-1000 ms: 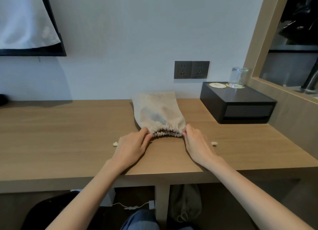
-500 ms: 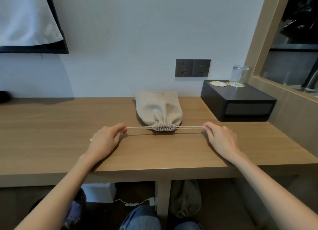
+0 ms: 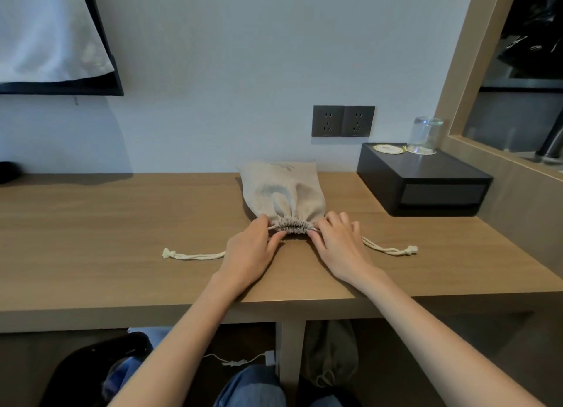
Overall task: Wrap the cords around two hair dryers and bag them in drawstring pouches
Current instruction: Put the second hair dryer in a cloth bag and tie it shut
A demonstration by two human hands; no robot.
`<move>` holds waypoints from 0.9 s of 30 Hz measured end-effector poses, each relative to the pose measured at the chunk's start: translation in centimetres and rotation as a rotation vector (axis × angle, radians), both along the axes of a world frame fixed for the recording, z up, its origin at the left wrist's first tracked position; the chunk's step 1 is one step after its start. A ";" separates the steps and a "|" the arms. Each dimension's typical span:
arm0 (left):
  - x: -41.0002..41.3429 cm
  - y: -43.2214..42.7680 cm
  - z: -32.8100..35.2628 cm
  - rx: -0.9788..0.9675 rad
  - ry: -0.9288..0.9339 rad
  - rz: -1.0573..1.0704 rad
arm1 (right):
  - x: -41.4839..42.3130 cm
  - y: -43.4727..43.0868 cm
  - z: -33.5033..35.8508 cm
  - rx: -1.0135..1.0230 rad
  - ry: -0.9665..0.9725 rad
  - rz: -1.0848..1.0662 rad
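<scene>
Pinching the cream braided drawstring cord at either end of the cinched mouth, the left grip and right grip flank the beige cloth drawstring pouch. It lies bulging on the brown wooden counter, with its mouth toward the near edge. The knotted cord ends trail outward on both sides.

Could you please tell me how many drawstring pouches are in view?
2: one cinched pouch on the desk between the left hand and right hand; seemingly a second pouch under the desk, beside its leg. More may be hidden.
</scene>
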State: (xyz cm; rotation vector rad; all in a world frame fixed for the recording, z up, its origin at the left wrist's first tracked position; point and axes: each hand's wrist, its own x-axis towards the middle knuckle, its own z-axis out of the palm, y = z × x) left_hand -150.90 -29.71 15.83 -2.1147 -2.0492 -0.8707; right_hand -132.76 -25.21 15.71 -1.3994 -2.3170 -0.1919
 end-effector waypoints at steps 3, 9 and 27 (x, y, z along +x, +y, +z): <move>-0.1 0.5 -0.1 -0.001 0.045 -0.009 | 0.1 0.3 0.0 -0.034 0.065 0.063; -2.5 0.3 -0.1 0.017 0.147 -0.176 | 1.9 0.5 0.4 -0.163 0.141 0.247; -3.5 -1.0 -0.5 0.093 0.138 -0.229 | 3.5 -1.2 1.0 -0.228 0.203 0.158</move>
